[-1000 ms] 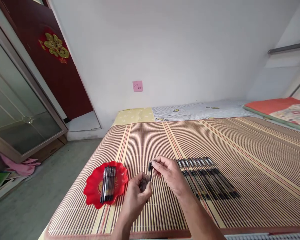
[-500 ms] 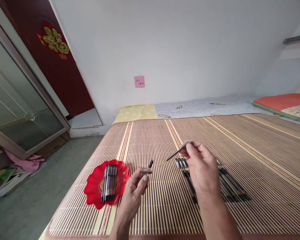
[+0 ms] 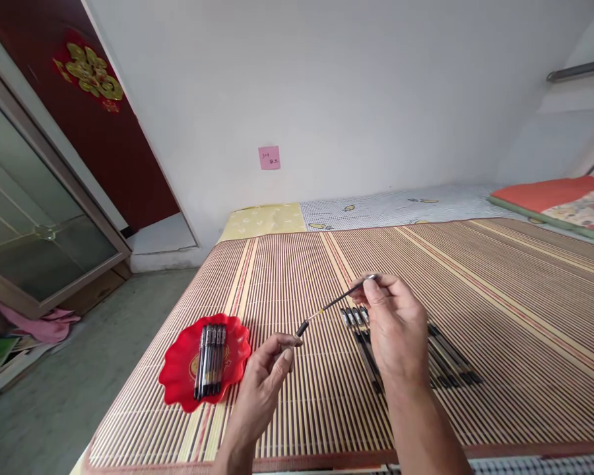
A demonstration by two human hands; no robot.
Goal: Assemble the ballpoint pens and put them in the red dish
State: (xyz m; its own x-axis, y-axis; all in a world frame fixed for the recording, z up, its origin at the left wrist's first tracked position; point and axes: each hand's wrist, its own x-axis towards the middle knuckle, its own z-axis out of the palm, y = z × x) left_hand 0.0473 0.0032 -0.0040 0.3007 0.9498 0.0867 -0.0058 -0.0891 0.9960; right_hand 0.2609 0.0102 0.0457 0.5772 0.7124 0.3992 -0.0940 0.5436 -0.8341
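Note:
My left hand point(image 3: 266, 377) is closed on a pen barrel, whose black end point(image 3: 302, 328) sticks out past the fingers. My right hand point(image 3: 398, 323) pinches the upper end of a thin dark pen refill point(image 3: 339, 299). The refill slants down to the left, its pale tip at the mouth of the barrel; how far it is inside I cannot tell. Left of my hands, a red scalloped plate point(image 3: 175, 369) bears several pens point(image 3: 210, 359) side by side. Beneath and beside my right hand lie silver-and-black pen caps point(image 3: 354, 316) and several dark pen parts point(image 3: 450, 356), partly hidden.
Everything rests on a striped bamboo mat point(image 3: 287, 277) over a bed. Folded orange bedding point(image 3: 549, 198) lies at the far right. A pink note point(image 3: 269, 158) is stuck on the white wall behind. A glass-panelled door point(image 3: 44, 218) stands at the left.
My right hand has brought the refill down and left, so its tip now meets the barrel. My left hand keeps its hold. The whole view has shifted slightly.

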